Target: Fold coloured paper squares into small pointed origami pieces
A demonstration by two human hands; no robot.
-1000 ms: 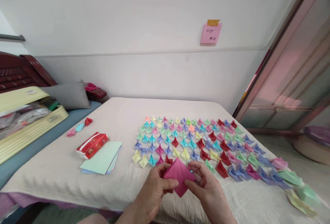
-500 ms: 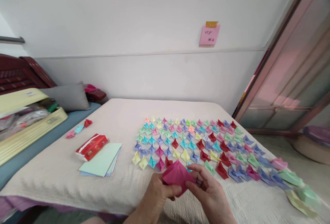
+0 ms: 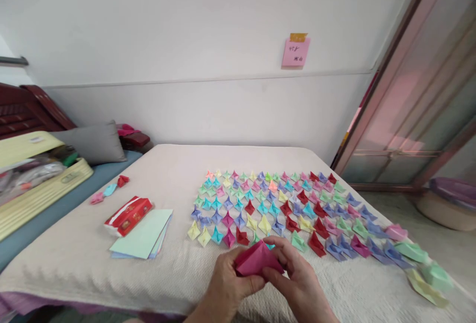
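Left hand point(image 3: 227, 277) and right hand point(image 3: 292, 276) are gripping one folded magenta paper point(image 3: 255, 262) at the near side of the paper rows point(image 3: 265, 224).
Both hands are pressing thumbs on its front, one at each side, and its peak is pointing up toward the rows. To the left of the rows, a stack of pale sheets point(image 3: 145, 234) is lying on the cream cover point(image 3: 182, 283), with a red packet point(image 3: 130, 215) resting just beside it. Above and behind the rows, a pink note point(image 3: 295, 52) is hanging on the wall point(image 3: 186, 25).
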